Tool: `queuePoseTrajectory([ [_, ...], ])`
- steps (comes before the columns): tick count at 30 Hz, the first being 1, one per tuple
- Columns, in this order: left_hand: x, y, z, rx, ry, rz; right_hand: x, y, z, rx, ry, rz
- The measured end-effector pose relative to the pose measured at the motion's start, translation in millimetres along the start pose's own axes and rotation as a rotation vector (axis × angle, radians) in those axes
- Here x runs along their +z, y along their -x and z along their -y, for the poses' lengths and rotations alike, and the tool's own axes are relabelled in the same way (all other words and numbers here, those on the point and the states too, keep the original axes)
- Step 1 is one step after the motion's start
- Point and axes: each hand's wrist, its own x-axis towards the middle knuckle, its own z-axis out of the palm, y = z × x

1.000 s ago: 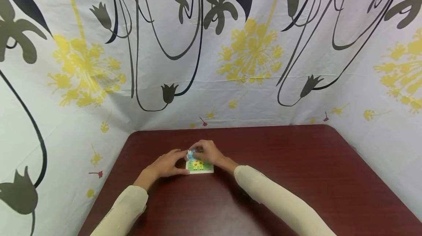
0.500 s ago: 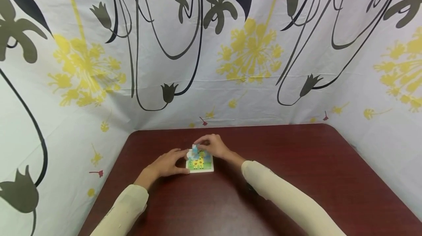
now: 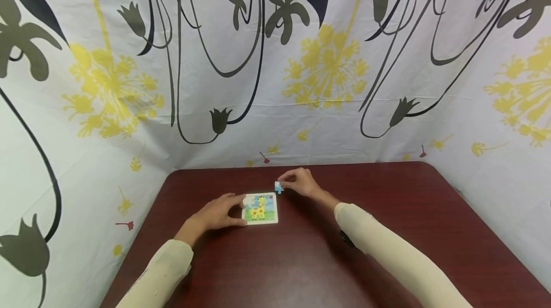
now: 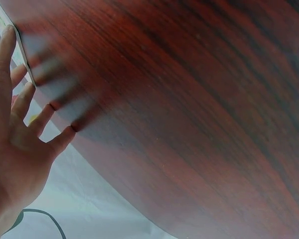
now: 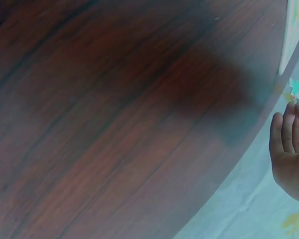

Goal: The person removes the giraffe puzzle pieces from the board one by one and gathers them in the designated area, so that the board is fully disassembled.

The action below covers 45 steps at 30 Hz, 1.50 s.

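Observation:
A small jigsaw puzzle board point(image 3: 268, 222) with a pale frame lies flat on the table, its giraffe picture point(image 3: 260, 208) facing up. At the picture's upper left a whitish patch shows. My left hand point(image 3: 217, 212) rests at the board's left side, thumb by the near corner and index finger by the far corner. In the left wrist view its fingers look spread and fairly straight, some tips on the tabletop. Beyond the board's far right corner, my right hand point(image 3: 303, 183) pinches a blue and white puzzle piece point(image 3: 278, 187) between thumb and fingertips.
The dark red-brown table point(image 3: 387, 231) has rounded far corners. A white cloth point(image 3: 275, 73) with flower prints hangs behind it and along both sides. Light sleeves cover both forearms.
My right hand has lifted the blue and white puzzle piece from the board's upper left and carried it right, past the far right corner. My left hand stays at the board.

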Motion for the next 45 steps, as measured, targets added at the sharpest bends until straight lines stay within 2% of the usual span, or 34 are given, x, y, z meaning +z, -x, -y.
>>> queuePoseTrajectory([
  [9,2.6,-2.2,0.7,-0.003,-0.001,0.005,-2.5,9.7,-13.4,0.038,0.101,0.012],
  [14,3.9,-2.5,0.9,0.004,-0.011,0.003,1.2,11.7,-16.0,0.074,0.089,0.025],
  [20,3.6,-2.2,-0.7,-0.007,-0.018,-0.004,5.3,11.6,-15.1,0.075,0.084,0.018],
  [27,2.8,-1.0,-2.2,-0.027,-0.009,0.002,9.5,12.3,-17.2,0.107,0.122,0.011],
  [38,1.0,-1.0,-1.7,-0.02,-0.009,-0.016,4.3,13.0,-14.2,0.09,0.113,-0.014],
  [45,0.9,0.0,-1.7,-0.022,-0.003,-0.01,4.1,13.0,-13.1,0.061,0.052,0.01],
])
